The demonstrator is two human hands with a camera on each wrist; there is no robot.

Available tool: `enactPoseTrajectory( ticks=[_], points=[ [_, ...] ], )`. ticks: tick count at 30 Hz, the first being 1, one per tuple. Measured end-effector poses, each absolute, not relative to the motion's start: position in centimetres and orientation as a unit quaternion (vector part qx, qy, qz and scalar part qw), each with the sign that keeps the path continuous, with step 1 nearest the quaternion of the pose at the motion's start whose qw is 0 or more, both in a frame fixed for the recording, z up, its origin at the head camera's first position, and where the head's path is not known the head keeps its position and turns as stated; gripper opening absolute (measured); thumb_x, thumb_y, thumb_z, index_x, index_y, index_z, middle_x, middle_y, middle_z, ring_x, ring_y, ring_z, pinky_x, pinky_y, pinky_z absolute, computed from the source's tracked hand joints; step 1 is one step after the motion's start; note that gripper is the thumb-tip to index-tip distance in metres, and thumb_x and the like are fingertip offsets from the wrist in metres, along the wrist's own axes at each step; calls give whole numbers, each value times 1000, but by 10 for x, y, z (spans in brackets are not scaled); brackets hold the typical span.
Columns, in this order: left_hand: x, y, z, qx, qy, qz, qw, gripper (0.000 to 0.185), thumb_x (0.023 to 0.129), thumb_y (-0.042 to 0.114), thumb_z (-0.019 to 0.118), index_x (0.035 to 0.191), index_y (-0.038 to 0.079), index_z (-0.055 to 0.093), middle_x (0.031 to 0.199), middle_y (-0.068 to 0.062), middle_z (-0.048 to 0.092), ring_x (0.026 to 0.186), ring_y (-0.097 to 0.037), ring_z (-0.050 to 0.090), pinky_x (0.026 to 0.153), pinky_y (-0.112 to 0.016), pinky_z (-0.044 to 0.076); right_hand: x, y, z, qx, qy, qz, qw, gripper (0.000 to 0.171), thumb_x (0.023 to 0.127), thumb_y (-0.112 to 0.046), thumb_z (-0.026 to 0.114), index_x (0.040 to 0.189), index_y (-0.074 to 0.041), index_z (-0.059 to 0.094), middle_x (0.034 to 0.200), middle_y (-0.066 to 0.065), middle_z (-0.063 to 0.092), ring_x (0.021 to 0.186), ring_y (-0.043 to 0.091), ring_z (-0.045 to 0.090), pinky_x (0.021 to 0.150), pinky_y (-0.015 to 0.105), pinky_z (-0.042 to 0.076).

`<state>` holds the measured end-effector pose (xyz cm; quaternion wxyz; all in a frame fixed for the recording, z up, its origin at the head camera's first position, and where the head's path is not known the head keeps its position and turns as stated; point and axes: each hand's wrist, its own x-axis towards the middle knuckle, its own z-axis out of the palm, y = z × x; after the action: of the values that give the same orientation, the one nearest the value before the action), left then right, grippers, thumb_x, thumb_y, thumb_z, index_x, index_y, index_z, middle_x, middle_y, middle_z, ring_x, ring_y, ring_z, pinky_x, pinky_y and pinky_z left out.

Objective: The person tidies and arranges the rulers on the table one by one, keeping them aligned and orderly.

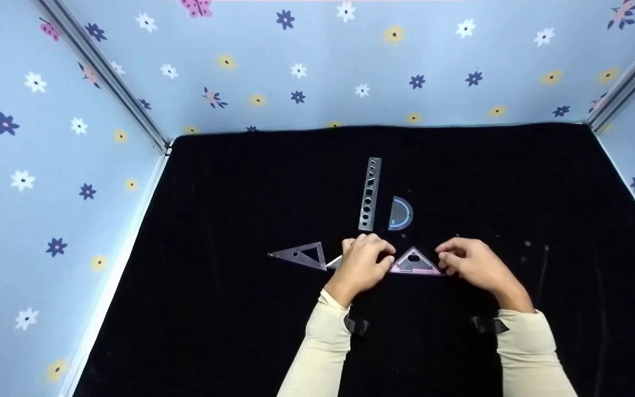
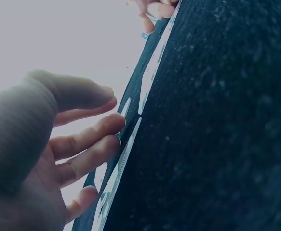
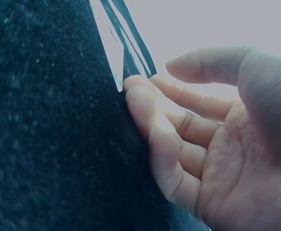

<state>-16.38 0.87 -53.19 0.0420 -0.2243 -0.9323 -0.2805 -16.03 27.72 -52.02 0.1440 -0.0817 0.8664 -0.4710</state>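
Note:
A set square with a pink lower edge (image 1: 414, 270) lies flat between my two hands, its peak pointing away. My left hand (image 1: 362, 262) hovers over or rests by its left corner, fingers loosely bent, nothing visible between thumb and fingertips. Under that hand, another clear set square (image 1: 332, 263) is mostly hidden. Farther left lies a long clear set square (image 1: 303, 254), nearly meeting it at a corner. At the pink-edged set square's right corner is my right hand (image 1: 474, 264); its fingers curve loosely near the corner, the thumb standing apart in the right wrist view.
Beyond the hands, a clear ruler (image 1: 366, 208) with cut-out shapes lies lengthwise. A half-round protractor (image 1: 401, 214) with blue markings sits to its right. Black cloth (image 1: 229, 309) covers the table, and flowered panels (image 1: 328, 60) stand at the back and sides.

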Motion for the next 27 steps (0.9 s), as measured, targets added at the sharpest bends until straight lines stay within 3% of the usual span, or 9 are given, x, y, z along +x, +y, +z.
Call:
enactPoseTrajectory(
  ticks=[9,15,20,27],
  points=[
    [-165,10,-531,-232,-926,-296,41,23,92,24,67,113,16,73,114,4,67,110,-16,58,99,-38,42,-159,276,-517,-75,872,-467,129,19,98,-12,64,111,0,70,87,11,71,71,22,67,57,29,53],
    [-163,11,-533,-233,-923,-304,36,29,93,23,67,119,12,72,119,2,66,114,-18,57,98,-32,46,-158,273,-518,-76,872,-467,123,19,98,-14,64,111,0,70,87,10,71,71,22,67,58,29,53],
    [-162,13,-533,-241,-922,-301,37,35,93,23,67,125,9,69,127,0,65,120,-19,55,105,-30,42,-158,272,-519,-76,870,-473,118,19,98,-14,65,110,0,70,87,11,71,72,22,66,58,29,53],
    [-163,12,-533,-242,-927,-287,10,42,95,27,64,132,9,65,139,-3,60,132,-20,49,110,-37,37,-160,270,-520,-77,869,-476,113,19,99,-14,63,110,0,70,87,11,72,74,22,67,59,29,54]
  ],
)
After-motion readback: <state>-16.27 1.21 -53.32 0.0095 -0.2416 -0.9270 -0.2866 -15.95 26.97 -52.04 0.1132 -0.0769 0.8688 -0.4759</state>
